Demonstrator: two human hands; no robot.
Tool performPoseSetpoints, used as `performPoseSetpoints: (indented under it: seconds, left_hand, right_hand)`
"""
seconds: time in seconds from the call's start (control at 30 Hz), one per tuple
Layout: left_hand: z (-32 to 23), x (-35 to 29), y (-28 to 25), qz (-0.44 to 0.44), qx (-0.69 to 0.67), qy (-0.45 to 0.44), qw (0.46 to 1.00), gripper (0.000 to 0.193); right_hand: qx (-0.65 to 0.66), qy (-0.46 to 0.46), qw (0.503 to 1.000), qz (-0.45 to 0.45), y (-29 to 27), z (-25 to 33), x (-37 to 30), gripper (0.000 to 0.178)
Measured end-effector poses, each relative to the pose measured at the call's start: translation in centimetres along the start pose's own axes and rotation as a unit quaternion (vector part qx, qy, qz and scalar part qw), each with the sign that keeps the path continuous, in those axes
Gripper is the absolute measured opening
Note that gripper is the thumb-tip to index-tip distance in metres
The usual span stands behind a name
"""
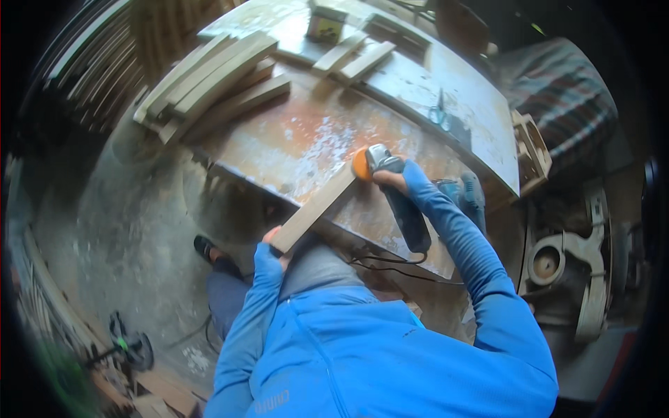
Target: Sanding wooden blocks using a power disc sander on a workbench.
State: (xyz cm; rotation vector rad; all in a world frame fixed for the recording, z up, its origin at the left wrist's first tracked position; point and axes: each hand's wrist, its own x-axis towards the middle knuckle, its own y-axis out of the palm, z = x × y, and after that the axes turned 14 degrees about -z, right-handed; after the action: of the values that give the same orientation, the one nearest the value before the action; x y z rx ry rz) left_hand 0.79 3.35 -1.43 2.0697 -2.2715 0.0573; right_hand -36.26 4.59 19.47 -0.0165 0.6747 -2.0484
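My left hand (277,245) is closed around the near end of a pale wooden bar (317,209), which slants up and right over the edge of the worn worktable (279,143). In my right hand (391,180) is an angle grinder (405,216), gripped near its metal head, with its dark body hanging toward me. The grinder's orange disc (359,164) is at the bar's far end; whether it touches the wood I cannot tell. A cord runs from the grinder's lower end. Blue sleeves cover both arms down to the hands, hiding part of the fingers.
Thick wooden pieces (219,76) are piled at the table's left. Behind lies a pale board (481,132) carrying scissors (438,113), two short wooden strips (367,61) and a tin (325,25). Another teal power tool (471,196) stands right of the grinder. Machine castings (585,251) are at far right.
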Motion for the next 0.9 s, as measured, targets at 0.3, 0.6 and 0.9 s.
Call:
performPoseSetpoints:
  seconds: [0.3, 0.6, 0.9]
  left_hand:
    - [-0.3, 0.3, 0.4, -0.004, 0.007, -0.033, 0.999, 0.060]
    - [-1.2, 0.4, -0.1, 0.006, 0.004, -0.010, 1.000, 0.059]
    - [-3.3, 0.6, 0.0, 0.012, 0.043, -0.006, 0.999, 0.060]
  right_hand:
    - [-0.186, -0.078, 0.963, 0.179, 8.5, 4.0, -6.9, 0.100]
    - [-0.069, 0.006, 0.997, 0.029, 0.3, 0.1, -2.5, 0.063]
    - [-0.094, -0.032, 0.994, 0.039, 2.0, 0.3, -1.2, 0.068]
